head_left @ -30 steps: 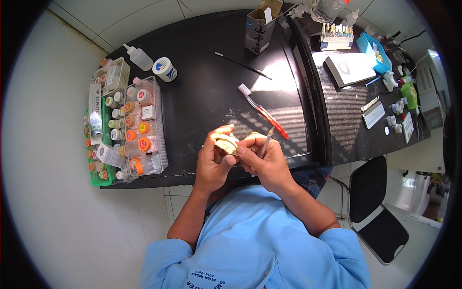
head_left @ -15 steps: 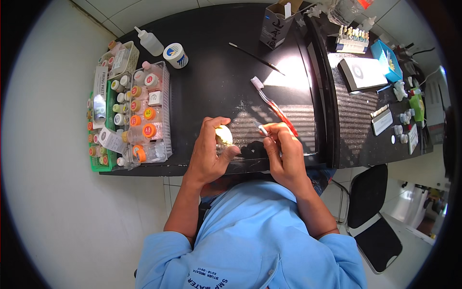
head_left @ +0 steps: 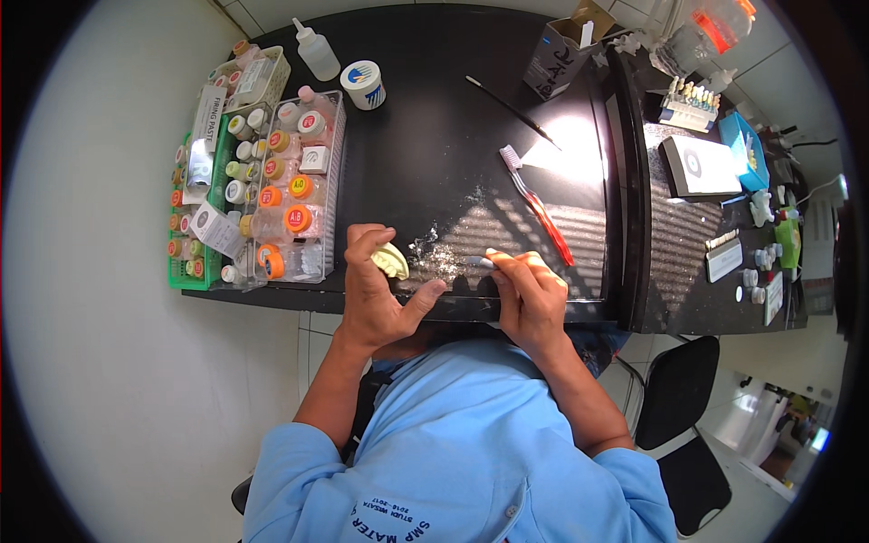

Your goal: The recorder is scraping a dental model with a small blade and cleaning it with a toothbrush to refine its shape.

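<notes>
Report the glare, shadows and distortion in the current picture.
Head view: glare whitens the black tabletop beside the thin brush; head view: striped shadows fall around the red toothbrush; head view: the tabletop's far edge looks bowed, fisheye-style, and the picture's corners go black.

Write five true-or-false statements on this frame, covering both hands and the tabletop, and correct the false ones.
1. The left hand holds an arch-shaped, pale-yellow dental cast. True.
2. The right hand holds the red-handled toothbrush with pale bristles. False: it holds a slim grey tool; the toothbrush lies on the black table.
3. Whitish crumbs lie on the table between the two hands. True.
4. The white plastic squeeze bottle with a pointed nozzle stands right of the round white jar with a blue-patterned lid. False: it stands left of it.
5. The dental cast rests on the table, away from both hands. False: it is in the left hand.
</notes>
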Motion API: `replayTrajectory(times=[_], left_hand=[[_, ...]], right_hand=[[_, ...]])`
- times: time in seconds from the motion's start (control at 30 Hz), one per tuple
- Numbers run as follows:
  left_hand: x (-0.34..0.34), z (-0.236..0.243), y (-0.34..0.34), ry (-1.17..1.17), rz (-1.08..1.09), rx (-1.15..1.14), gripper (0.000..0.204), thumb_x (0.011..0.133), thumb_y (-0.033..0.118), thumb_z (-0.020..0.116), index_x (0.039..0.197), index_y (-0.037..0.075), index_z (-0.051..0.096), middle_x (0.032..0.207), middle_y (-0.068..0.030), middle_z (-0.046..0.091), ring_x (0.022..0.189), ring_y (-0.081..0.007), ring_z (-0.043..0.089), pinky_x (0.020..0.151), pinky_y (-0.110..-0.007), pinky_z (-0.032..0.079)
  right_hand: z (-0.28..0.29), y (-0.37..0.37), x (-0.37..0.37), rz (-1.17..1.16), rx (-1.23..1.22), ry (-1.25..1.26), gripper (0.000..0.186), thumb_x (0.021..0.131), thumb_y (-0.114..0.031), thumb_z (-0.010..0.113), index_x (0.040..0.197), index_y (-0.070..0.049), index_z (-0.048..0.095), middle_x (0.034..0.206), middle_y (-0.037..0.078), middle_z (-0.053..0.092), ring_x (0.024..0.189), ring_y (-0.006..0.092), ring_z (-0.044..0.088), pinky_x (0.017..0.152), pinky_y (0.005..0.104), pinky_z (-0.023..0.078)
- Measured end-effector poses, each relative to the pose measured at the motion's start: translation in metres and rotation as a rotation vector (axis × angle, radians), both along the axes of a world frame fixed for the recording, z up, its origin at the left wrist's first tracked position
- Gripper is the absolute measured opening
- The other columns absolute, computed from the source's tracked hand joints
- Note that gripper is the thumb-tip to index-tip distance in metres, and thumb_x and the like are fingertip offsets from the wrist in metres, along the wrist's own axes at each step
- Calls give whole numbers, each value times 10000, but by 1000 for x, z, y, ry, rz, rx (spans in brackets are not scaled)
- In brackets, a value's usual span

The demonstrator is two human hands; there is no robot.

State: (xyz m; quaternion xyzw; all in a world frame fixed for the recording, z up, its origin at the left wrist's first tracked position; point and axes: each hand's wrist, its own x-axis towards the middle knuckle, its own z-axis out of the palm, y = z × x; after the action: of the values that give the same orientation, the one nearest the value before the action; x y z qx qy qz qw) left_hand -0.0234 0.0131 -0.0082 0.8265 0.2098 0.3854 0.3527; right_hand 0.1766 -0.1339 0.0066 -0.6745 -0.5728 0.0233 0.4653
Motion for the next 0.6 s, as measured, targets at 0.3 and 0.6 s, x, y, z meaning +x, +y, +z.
replayTrajectory(times=[0.3,0.6], left_hand=[[-1,4,3,70,37,15,645,911,131,799,1439,15,447,1284,-200,497,1055,-248,532,937,-388,482],[6,8,4,64,-17,-10,528,950,157,853,1379,49,565,1163,-186,596,930,-285,617,814,-381,529]], right_hand=[[7,1,-1,-12,-63,65,230,953,23,766,1178,-15,791,837,125,687,708,276,689,620,368,536],[4,14,-5,54,-35,18,208,970,-34,771,1176,-40,795,839,121,672,679,288,663,610,395,528]])
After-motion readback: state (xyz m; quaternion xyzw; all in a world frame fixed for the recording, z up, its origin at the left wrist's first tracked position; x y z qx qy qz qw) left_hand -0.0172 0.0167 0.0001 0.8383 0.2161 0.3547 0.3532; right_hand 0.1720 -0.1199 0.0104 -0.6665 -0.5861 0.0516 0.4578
